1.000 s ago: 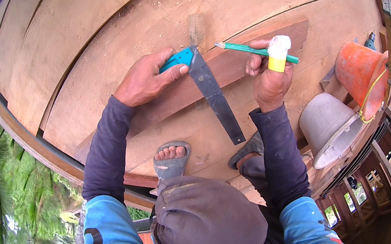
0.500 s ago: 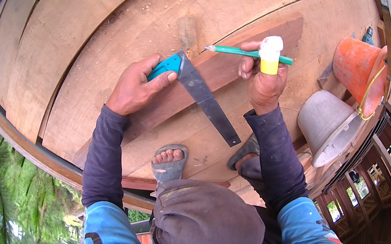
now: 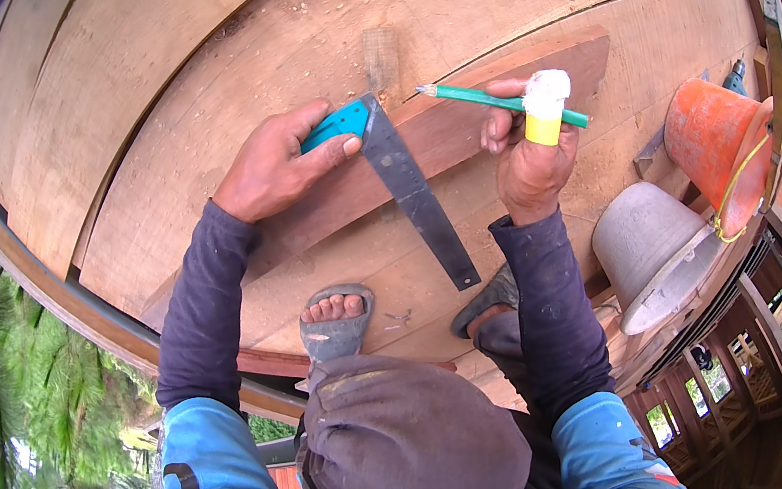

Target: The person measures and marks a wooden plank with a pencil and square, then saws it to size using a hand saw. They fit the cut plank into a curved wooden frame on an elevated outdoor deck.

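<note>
My left hand [image 3: 273, 166] is closed around the teal handle of a try square [image 3: 417, 202]. Its dark metal blade lies slantwise across a reddish wooden plank [image 3: 459, 123], with the tip reaching past the plank's near edge. In my right hand [image 3: 532, 158] a green pencil [image 3: 460, 95] is gripped, its point turned left toward the square's corner but apart from the wood as far as I can see. One finger of that hand wears a white wrapping [image 3: 547, 92] with a yellow band below it.
Curved wooden boards form the surface beneath. A small wood block [image 3: 381, 59] sits beyond the plank. At right lie a grey bucket [image 3: 651, 241] and an orange bucket [image 3: 713, 131], both tipped over. My sandalled foot [image 3: 336, 318] rests near the plank; sawdust and shavings are scattered about.
Almost nothing differs. The square, the pencil and both hands appear shifted very slightly in the picture, and so does the surrounding scene. Both grips stay the same.
</note>
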The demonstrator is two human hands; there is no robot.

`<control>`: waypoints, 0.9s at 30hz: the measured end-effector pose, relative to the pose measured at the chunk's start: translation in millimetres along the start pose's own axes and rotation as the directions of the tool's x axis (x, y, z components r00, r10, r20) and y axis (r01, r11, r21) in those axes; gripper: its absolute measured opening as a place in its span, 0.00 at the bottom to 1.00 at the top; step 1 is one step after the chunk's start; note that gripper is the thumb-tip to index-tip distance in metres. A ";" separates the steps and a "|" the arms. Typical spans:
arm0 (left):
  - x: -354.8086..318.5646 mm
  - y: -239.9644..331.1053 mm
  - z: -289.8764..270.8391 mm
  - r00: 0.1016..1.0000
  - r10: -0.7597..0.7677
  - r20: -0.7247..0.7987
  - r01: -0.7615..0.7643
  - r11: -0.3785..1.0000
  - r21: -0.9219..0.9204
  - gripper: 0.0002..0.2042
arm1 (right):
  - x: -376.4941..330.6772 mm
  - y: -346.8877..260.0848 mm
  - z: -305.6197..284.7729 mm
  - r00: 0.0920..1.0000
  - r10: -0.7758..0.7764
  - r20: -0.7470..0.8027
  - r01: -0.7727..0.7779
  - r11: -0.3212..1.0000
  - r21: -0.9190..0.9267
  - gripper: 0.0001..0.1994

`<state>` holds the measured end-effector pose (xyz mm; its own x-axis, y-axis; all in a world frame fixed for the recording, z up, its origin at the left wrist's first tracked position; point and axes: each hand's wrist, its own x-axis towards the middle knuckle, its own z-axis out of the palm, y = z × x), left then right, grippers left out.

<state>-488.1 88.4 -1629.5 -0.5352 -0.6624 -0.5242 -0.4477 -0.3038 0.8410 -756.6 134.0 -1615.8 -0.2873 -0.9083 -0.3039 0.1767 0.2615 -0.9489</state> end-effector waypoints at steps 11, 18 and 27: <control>1.2 1.5 -2.9 0.999 0.024 0.027 -0.026 0.998 0.055 0.19 | -7.5 3.7 -2.8 0.998 -0.051 0.047 0.048 0.996 0.077 0.13; 0.1 0.9 -1.5 0.999 0.043 0.007 -0.044 0.997 0.061 0.20 | -33.4 -31.0 1.5 0.973 0.000 0.231 0.046 0.980 -0.194 0.12; 0.4 2.2 -3.8 0.999 0.040 0.024 -0.042 0.992 0.118 0.20 | -39.9 -28.8 -5.6 0.907 -0.117 0.405 0.296 0.862 -0.412 0.14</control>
<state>-486.6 84.9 -1627.3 -0.5697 -0.6572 -0.4935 -0.5061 -0.1926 0.8407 -755.5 164.6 -1576.9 0.0997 -0.9865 -0.1296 -0.3210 0.0914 -0.9427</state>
